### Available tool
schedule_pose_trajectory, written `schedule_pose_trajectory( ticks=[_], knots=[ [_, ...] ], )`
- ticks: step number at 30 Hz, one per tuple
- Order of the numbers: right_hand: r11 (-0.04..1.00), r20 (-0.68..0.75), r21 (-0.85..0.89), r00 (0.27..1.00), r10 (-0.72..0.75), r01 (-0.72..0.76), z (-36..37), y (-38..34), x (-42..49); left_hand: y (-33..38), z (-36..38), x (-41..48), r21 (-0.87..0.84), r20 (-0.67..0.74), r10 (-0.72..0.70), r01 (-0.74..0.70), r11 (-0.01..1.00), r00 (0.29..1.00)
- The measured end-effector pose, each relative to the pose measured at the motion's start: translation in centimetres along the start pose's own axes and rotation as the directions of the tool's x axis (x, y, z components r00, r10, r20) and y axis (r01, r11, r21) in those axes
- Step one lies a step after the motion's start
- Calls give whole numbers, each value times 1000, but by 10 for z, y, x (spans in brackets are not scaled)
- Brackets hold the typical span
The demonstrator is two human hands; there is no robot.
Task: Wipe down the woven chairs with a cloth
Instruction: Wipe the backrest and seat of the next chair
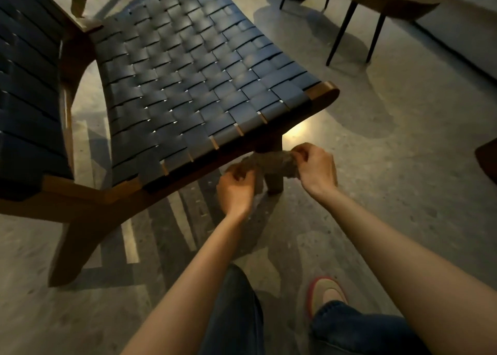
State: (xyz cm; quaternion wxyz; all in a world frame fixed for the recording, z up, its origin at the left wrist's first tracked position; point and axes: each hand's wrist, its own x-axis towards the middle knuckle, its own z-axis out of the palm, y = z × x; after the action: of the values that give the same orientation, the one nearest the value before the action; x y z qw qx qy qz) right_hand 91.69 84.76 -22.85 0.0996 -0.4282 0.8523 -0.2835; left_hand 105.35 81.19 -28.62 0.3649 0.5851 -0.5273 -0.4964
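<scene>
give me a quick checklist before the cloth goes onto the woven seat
1. Cloth held by both hands: ok, left hand and right hand each pinch an end.
2. Cloth spread flat for wiping: not ok, it looks bunched between the hands.
3. Cloth touching the chair: not ok, it is held in front of the seat edge, by the front leg.
4. Woven seat free of objects: ok.
5. Cloth damp or dry: cannot tell.
</scene>
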Motion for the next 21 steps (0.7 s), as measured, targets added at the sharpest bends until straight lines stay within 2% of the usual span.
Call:
schedule_pose_trajectory(
  ticks=[5,8,10,14,17,21],
  knots=[
    [951,-63,306,996,70,-47,17,-2,13,6,33,9,-330,-127,-189,138,934,974],
    [786,-56,605,978,201,-127,32,0,14,4,42,6,-474,-171,-277,167,864,946],
    [658,-3,738,973,230,-153,41,1,9,2,46,5,-479,-175,-230,121,869,957],
    [693,64,711,993,99,-115,50,5,11,2,52,6,-430,-115,12,-61,901,993],
    [730,74,680,997,20,-65,51,11,18,2,54,11,-420,-80,81,-107,901,994],
    [783,94,622,992,-81,5,60,26,23,-13,56,17,-327,-99,172,-196,924,980]
  ],
)
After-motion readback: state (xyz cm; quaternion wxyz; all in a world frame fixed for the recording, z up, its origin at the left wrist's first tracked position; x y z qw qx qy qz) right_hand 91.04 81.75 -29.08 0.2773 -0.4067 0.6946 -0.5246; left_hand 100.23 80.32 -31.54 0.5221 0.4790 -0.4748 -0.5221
